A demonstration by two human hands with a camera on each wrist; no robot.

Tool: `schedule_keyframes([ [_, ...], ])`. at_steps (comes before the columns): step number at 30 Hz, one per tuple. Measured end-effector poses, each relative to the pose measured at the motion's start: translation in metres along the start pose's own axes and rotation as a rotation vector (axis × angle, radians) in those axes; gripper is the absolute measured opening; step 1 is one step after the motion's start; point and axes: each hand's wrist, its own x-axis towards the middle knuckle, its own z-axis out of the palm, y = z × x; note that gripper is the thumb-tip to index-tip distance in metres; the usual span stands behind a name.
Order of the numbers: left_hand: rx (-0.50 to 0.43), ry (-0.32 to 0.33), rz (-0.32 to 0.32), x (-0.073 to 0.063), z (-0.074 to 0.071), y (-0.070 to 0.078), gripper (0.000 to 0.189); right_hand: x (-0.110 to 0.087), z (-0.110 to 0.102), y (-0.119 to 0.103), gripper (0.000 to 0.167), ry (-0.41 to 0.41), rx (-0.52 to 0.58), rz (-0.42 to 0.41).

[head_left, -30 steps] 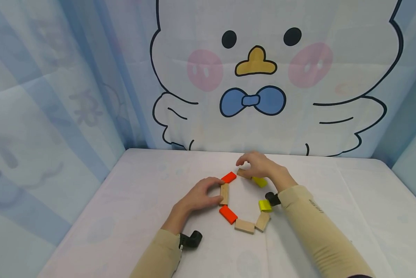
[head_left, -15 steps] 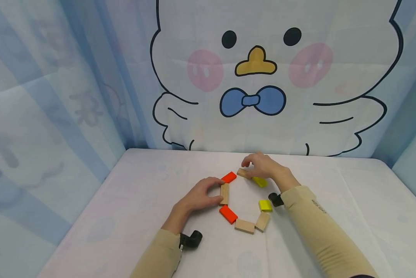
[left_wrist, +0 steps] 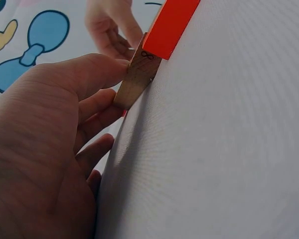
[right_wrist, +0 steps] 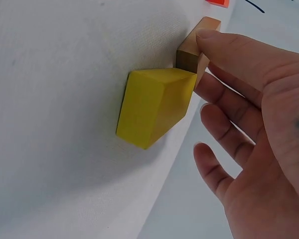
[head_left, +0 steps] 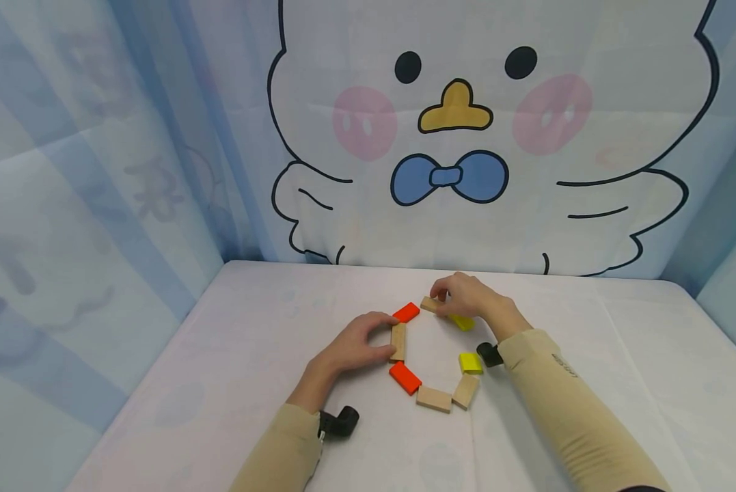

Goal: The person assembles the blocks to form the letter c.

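Flat wooden blocks form a broken ring on the table. My left hand (head_left: 357, 344) pinches a plain wooden block (head_left: 398, 343) on the ring's left side; the left wrist view shows thumb and fingers against this block (left_wrist: 136, 79). At the far side, my right hand (head_left: 471, 296) holds another plain block (head_left: 428, 305) between thumb and fingers. In the right wrist view, the thumb lies on that block (right_wrist: 190, 49), whose end meets a yellow block (right_wrist: 154, 107). A red block (head_left: 407, 312) lies left of the far plain block, with a small gap between them.
A second red block (head_left: 405, 378), two plain blocks, one nearest me (head_left: 434, 399), and a second yellow block (head_left: 471, 363) continue the ring. A gap separates the two yellow blocks on the right. A printed curtain (head_left: 447, 232) hangs behind the table (head_left: 269, 355).
My right hand has drawn back slightly to the right, and its extended fingers have come in nearer the far plain block. The left hand keeps its place on its block.
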Motion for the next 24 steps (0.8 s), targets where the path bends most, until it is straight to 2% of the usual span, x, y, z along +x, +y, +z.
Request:
schedule_keyframes([
  [6, -0.017, 0.004, 0.013, -0.0004, -0.0004, 0.0002, 0.045, -0.0004, 0.0001, 0.0019, 0.027, -0.003, -0.011, 0.01],
  [16, -0.01, 0.001, -0.015, -0.0003, 0.0004, 0.0008, 0.046, -0.0018, 0.0002, 0.0044, 0.026, 0.013, -0.017, 0.0],
  [24, -0.015, 0.004, 0.014, -0.0002, -0.0008, -0.0007, 0.046, -0.0001, 0.0017, 0.0027, 0.024, 0.043, -0.013, -0.033],
])
